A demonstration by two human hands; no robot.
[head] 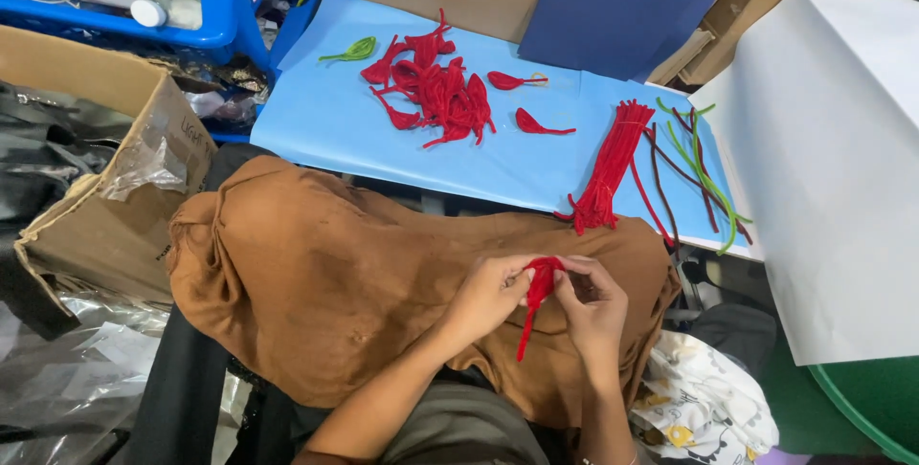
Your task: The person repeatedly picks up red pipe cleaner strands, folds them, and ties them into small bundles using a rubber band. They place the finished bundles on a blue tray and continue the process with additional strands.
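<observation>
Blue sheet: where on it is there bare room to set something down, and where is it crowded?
The blue sheet is bare along its near-left part, below the green loop and left of the heap of red loops. A second bare strip lies between that heap and the bundle of red stems. The right end is crowded with loose red and green stems.

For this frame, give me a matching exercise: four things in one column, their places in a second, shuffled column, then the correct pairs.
Things
1. red fuzzy wire
2. pile of red loops
3. green loop
4. bundle of straight red wires

Places
A. alone near the left end of the blue sheet
B. right part of the sheet, beside loose green and dark wires
C. pinched between the left hand and right hand over the brown cloth
D. heaped at the middle of the sheet

Pairs: 1-C, 2-D, 3-A, 4-B
</observation>
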